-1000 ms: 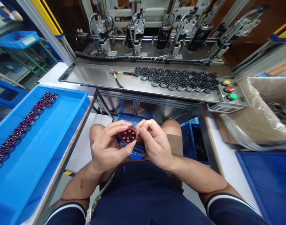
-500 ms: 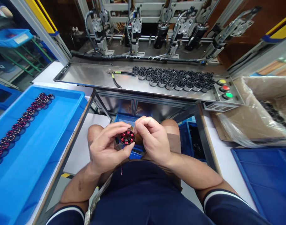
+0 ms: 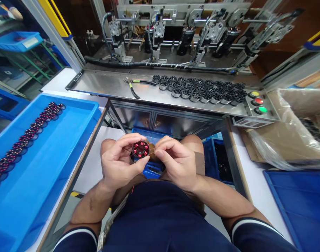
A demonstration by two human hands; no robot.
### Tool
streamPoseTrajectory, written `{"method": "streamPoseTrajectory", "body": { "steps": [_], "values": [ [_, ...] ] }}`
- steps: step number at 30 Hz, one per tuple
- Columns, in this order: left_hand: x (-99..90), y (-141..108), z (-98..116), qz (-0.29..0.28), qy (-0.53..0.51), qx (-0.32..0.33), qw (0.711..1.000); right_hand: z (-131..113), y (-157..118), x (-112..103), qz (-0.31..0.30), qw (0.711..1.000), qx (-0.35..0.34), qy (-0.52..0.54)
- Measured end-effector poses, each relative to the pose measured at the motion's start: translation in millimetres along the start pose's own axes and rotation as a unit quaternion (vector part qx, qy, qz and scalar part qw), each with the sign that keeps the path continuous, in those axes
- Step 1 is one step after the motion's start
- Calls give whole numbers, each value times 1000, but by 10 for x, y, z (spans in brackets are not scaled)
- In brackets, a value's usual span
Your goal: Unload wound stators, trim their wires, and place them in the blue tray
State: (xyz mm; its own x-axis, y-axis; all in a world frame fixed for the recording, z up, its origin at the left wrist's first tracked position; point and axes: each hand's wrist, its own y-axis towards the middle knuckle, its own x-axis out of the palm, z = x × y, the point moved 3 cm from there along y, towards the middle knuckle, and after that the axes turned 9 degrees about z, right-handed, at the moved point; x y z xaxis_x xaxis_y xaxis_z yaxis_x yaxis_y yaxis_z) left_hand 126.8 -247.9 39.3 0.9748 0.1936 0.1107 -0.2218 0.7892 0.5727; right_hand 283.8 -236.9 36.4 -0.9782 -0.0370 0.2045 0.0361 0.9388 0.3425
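Observation:
Between the thumb and fingers of my left hand (image 3: 122, 159) is a motor stator (image 3: 140, 149), a round black ring with red wire coils inside. Its open face is turned up towards me. My right hand (image 3: 177, 159) is just to the right of it, thumb and forefinger pinched on thin copper wires (image 3: 152, 151) that run out from the stator's edge. A loose end of red wire (image 3: 132, 189) hangs below my left hand. Both hands are above my lap.
Bare black stator cores (image 3: 195, 96) stand in rows on the steel ledge, beside side cutters (image 3: 135, 84). Behind is a winding machine (image 3: 160, 31); its coloured buttons (image 3: 258, 102) are at right. Wound stators (image 3: 26, 138) line the blue tray (image 3: 57, 147) at left. A plastic-lined carton (image 3: 288, 115) stands right.
My right hand has moved a little to the right, away from the stator, and the wires between now show. The stator's face is turned more towards me. The whole view has shifted slightly.

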Motion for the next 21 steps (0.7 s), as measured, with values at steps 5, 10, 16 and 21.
{"method": "streamPoseTrajectory", "body": {
  "steps": [5,10,16,21],
  "values": [
    [-9,-22,30,-5,33,17,999,-14,15,24,-43,998,38,17],
    [17,-25,62,-1,31,28,999,-103,28,-22,-29,998,-43,-28],
    [44,18,73,-16,-35,-21,999,-144,75,-68,-74,987,-133,-53],
    [56,8,67,-26,-59,-51,997,-197,109,-23,-76,978,-185,-65]
  ]
}}
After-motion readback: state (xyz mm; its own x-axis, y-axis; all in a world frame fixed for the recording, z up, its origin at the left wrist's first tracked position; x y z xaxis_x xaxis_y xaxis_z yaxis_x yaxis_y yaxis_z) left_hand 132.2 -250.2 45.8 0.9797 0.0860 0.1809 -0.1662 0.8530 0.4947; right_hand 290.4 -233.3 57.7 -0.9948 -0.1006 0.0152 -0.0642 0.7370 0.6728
